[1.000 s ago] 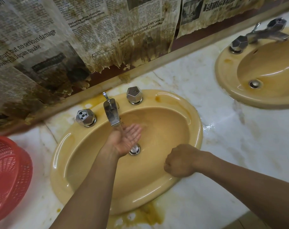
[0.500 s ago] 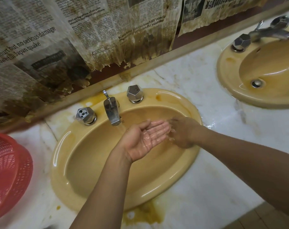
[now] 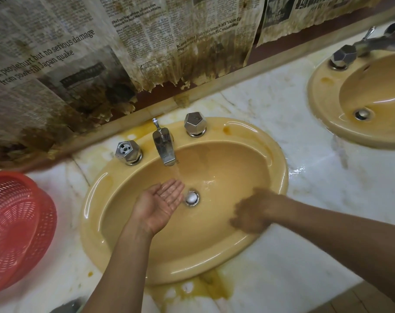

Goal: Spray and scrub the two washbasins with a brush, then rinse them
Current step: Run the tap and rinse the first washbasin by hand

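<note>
Left headline: "Six people hurt but no serious damage from powerful Japan quake", in large black type across two slanted lines on the left newspaper sheet (image 3: pixel 45 57), which hangs far behind and to the left of the left washbasin (image 3: pixel 280 168).
Middle headline: "SC and Bursa Malaysia launch MY Value Up Programme to strengthen PLC valuations", on the middle newspaper sheet (image 3: pixel 207 30).
Small headline: it begins "DNeX unit bags software, infrastructure"; its second line is only partly legible. It stands at the left of the middle sheet.
Right headline: bold Chinese characters on the right newspaper sheet (image 3: pixel 316 6), cut off by the top edge and too blurred to read.
Body columns: too small to read on every sheet.
</note>
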Motion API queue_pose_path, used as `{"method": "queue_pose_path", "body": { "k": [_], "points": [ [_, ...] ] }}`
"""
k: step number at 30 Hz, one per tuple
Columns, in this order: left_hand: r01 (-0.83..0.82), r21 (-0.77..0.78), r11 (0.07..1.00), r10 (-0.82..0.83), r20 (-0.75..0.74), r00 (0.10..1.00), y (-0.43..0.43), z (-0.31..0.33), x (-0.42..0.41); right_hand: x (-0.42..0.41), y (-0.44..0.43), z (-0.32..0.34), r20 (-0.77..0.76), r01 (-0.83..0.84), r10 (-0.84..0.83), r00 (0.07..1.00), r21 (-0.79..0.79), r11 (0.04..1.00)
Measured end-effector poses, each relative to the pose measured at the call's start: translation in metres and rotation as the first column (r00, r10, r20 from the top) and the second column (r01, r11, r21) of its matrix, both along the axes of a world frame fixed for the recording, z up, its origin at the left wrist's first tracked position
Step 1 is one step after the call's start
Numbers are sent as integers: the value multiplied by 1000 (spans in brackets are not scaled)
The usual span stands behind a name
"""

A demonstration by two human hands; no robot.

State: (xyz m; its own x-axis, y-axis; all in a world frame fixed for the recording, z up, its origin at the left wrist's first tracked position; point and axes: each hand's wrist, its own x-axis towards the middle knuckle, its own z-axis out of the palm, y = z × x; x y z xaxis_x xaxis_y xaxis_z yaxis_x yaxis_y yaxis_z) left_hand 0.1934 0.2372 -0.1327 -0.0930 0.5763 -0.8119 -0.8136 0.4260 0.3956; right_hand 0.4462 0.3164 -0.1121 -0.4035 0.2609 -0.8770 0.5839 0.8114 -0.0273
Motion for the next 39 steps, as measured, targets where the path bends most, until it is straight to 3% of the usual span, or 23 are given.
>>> {"method": "queue_pose_path", "body": {
  "k": [4, 7, 9, 13, 20, 27, 31, 35, 37, 39],
  "points": [
    [25, 21, 999, -25, 15, 1000, 1, 2, -4, 18, 45, -4, -1, -101, 105, 994, 269, 958],
    [39, 25, 999, -40, 23, 999, 3, 3, -6, 27, 33, 1, -27, -152, 164, 986, 245, 958],
    [48, 25, 999, -48, 22, 999, 5, 5, -6, 34, 17, 1, -131, -169, 204, 970, 241, 956],
    [76, 28, 997, -77, 24, 997, 12, 6, -6, 46, 5, -7, -282, -50, 149, 948, 329, 943],
    [108, -39, 993, -108, 12, 994, 34, 10, 9, 44, 4, -2, -341, 12, 103, 934, 319, 948],
    [-27, -124, 992, 25, -10, 1000, 63, 11, 11, 51, 11, -10, -410, -45, 181, 894, 319, 947],
    [-97, -46, 994, 101, 93, 991, 75, 12, 35, 47, 24, -10, -322, -131, 214, 922, 259, 957],
    [151, 98, 984, -165, 157, 974, 83, 29, 95, 34, 46, -13, -137, -234, 260, 956, 180, 955],
    [189, 104, 977, -202, 133, 970, 82, 34, 115, 22, 68, -18, -101, -258, 294, 950, 273, 927],
    [134, 73, 988, -140, 83, 987, 75, 30, 118, 8, 94, -24, -71, -386, 454, 888, 422, 820]
  ]
}}
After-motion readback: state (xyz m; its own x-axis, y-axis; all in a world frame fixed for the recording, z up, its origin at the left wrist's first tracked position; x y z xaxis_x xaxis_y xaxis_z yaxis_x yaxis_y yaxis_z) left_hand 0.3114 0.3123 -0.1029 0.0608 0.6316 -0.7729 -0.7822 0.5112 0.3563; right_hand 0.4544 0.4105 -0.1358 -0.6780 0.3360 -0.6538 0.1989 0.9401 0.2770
